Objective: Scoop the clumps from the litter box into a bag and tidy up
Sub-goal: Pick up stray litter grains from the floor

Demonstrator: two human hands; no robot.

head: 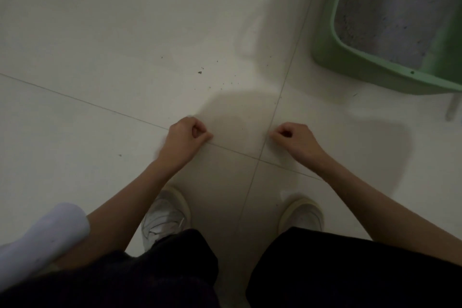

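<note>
1. The litter box [332,55] sits on the floor at the upper right of your view: a pale green tub, cut off by the frame's right and top edges.
2. Grey litter [390,12] fills the inside of the box; the picture is too blurred there to pick out any clumps.
3. Dark crumbs [200,72] lie scattered on the tiles to the left of the box, well apart from it and just beyond your hands.
4. Your right hand [291,136] hovers low over the floor, near a tile joint, fingers curled in with thumb and forefinger tips together. The grip is narrow, and you cannot tell from this view whether anything is pinched in it.
5. Your left hand [186,134] mirrors it on the other side, fingers curled, thumb against the forefinger. Its grip is also narrow; a faint pale smear shows at its knuckles, but what it is cannot be told.
6. A wide, soft-edged shadow lies on the floor between and beyond the two hands.
7. The floor [87,45] is pale glossy tile with thin grey joints crossing just behind your hands.
8. Your white shoes [162,217] stand apart below your forearms, with dark trousers [350,272] filling the bottom edge.
9. A white sleeve [42,235] shows at the lower left.
</note>
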